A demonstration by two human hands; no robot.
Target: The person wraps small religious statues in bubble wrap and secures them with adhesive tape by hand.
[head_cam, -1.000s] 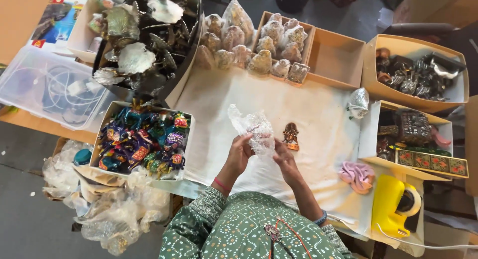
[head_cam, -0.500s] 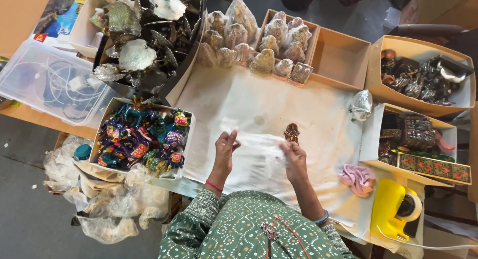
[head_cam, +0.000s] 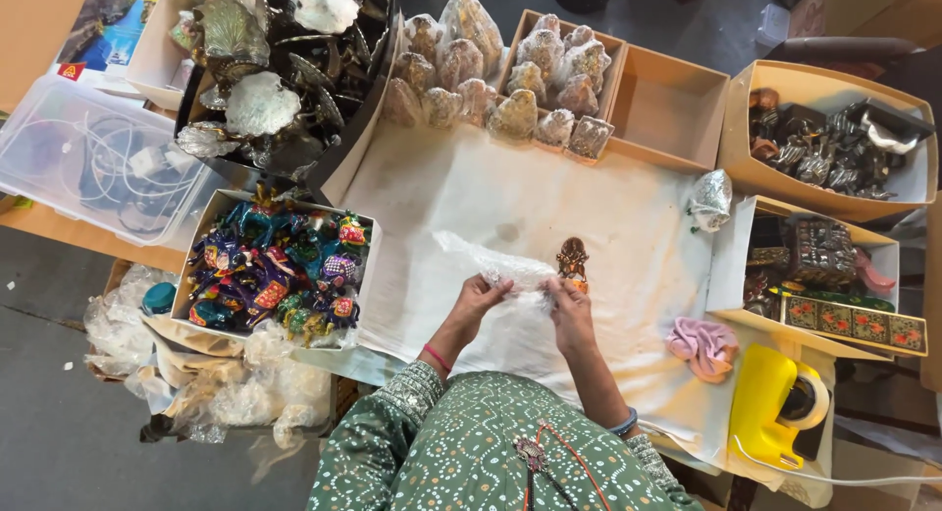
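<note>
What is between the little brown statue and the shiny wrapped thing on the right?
Only bare white cloth lies between the small brown figurine and the foil-wrapped item, as the head view shows.

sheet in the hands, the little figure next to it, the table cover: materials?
Sheet: clear plastic, likely bubble wrap; see-through, crinkled, glossy, held by left hand and right hand.
Small figure: dark brown with a coppery sheen, probably metal, possibly painted resin.
Table cover: off-white cloth, matte, creased, faintly stained.

A cloth-covered table (head_cam: 461,192) carries a bubble-wrap sheet (head_cam: 491,266), a small brown figurine (head_cam: 572,260), a pink rag (head_cam: 703,344) — and open boxes (head_cam: 667,108) around.
</note>
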